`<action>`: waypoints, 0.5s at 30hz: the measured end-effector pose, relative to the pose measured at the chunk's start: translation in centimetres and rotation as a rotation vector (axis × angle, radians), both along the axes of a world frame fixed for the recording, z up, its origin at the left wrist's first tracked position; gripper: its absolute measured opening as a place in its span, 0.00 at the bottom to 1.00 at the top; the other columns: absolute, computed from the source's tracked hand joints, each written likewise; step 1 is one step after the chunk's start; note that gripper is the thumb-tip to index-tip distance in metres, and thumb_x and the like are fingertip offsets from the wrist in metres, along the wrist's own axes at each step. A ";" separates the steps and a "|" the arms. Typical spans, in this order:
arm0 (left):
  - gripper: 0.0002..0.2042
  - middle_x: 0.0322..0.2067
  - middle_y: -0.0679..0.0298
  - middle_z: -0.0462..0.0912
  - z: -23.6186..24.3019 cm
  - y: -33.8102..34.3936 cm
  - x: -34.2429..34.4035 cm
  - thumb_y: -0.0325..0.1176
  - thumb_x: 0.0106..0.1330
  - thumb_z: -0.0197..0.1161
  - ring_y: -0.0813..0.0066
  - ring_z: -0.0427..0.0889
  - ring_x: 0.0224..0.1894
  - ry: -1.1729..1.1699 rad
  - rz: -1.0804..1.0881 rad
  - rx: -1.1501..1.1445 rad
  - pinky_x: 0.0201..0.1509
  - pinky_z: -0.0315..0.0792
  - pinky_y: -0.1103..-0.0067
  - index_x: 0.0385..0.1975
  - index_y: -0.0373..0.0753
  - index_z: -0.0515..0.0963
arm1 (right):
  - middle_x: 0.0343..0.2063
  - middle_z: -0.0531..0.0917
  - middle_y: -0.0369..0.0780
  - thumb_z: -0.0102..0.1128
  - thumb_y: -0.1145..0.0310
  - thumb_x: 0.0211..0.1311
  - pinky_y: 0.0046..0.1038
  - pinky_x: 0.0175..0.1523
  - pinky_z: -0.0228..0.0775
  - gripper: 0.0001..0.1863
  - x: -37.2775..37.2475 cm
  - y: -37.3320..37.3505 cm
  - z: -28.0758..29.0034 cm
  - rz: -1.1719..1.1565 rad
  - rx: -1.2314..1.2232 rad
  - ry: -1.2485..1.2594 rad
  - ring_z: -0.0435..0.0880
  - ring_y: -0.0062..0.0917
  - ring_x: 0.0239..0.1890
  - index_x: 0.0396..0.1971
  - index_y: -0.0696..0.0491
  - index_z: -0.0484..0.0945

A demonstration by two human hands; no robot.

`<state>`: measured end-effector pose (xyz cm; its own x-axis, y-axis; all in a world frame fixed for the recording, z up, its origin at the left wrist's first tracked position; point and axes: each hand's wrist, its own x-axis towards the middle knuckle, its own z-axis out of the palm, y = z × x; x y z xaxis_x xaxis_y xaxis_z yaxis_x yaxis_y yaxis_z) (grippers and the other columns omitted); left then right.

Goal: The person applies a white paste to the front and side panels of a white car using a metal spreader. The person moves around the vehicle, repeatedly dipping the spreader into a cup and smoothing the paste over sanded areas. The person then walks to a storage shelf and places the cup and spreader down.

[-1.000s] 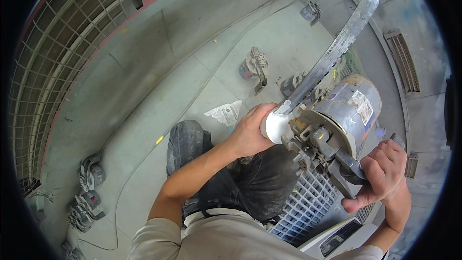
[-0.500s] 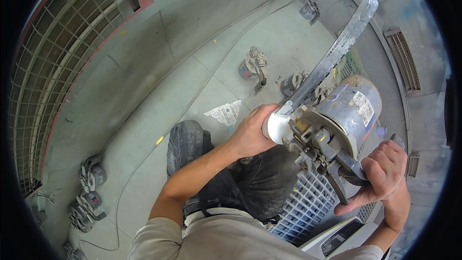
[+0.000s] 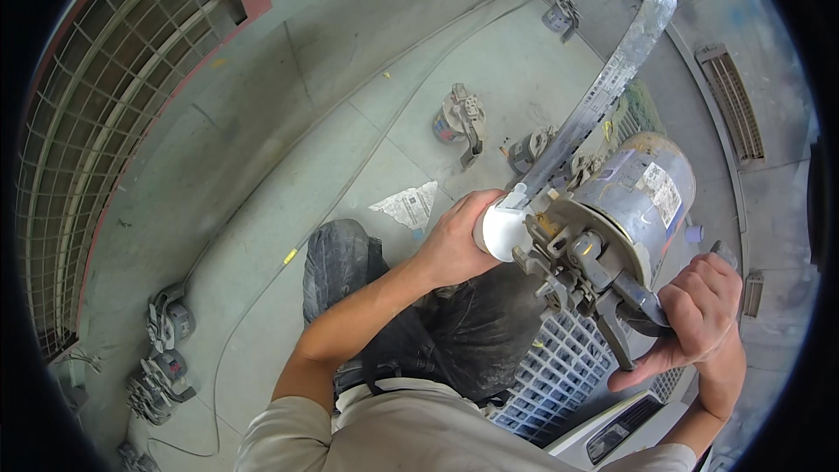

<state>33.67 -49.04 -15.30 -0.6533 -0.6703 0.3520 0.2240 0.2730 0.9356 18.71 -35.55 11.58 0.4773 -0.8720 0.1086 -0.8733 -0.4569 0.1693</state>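
My left hand (image 3: pixel 465 240) is wrapped round a white cup (image 3: pixel 506 234). A long silvery mixing stick (image 3: pixel 584 121) printed with scale marks leans out of the cup toward the far right. On the right, a dented metal paint can (image 3: pixel 648 182) is held tilted on its side, its clamp-on pouring lid (image 3: pixel 592 253) facing the cup. My right hand (image 3: pixel 697 315) is closed on that lid's handle, with the thumb stretched along a lever (image 3: pixel 613 336). The lid's spout end is close to the cup's rim; whether they touch I cannot tell. White shows inside the cup.
Several other lidded paint cans stand on the floor, such as one ahead (image 3: pixel 456 122) and one at left (image 3: pixel 168 315). A torn printed sheet (image 3: pixel 411 205) lies near my knee. A cable (image 3: pixel 350 201) crosses the floor. A plastic grate (image 3: pixel 559 371) and a white device (image 3: pixel 616 433) are close by.
Almost nothing differs. The cup and mixing stick have shifted very slightly left; both hands keep the same holds, and the can stays tilted.
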 end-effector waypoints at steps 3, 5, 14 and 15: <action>0.33 0.46 0.52 0.78 0.0 0.1 0.0 0.29 0.43 0.77 0.53 0.80 0.48 0.005 -0.001 0.007 0.50 0.74 0.68 0.52 0.37 0.70 | 0.11 0.59 0.33 0.63 0.20 0.27 0.24 0.20 0.52 0.45 0.0 0.1 0.0 -0.006 -0.001 -0.010 0.59 0.23 0.12 0.14 0.54 0.64; 0.33 0.45 0.52 0.78 0.0 0.1 -0.1 0.29 0.43 0.77 0.53 0.80 0.48 -0.002 0.000 0.008 0.50 0.74 0.68 0.52 0.37 0.70 | 0.11 0.59 0.33 0.63 0.20 0.27 0.24 0.20 0.52 0.45 0.0 0.1 0.0 -0.007 -0.003 -0.007 0.59 0.24 0.12 0.14 0.54 0.64; 0.33 0.46 0.52 0.78 -0.3 0.3 -0.1 0.29 0.43 0.77 0.53 0.80 0.48 -0.016 0.009 0.007 0.50 0.74 0.69 0.52 0.37 0.70 | 0.11 0.59 0.33 0.64 0.20 0.24 0.24 0.20 0.52 0.46 -0.3 0.2 -0.1 -0.014 0.003 -0.031 0.59 0.24 0.12 0.15 0.55 0.65; 0.33 0.46 0.52 0.78 -0.3 0.2 -0.1 0.29 0.43 0.77 0.53 0.80 0.48 -0.020 0.012 0.006 0.50 0.74 0.69 0.52 0.37 0.70 | 0.11 0.59 0.33 0.64 0.20 0.24 0.24 0.20 0.52 0.46 -0.5 0.2 -0.2 -0.020 0.009 -0.038 0.58 0.24 0.12 0.15 0.55 0.65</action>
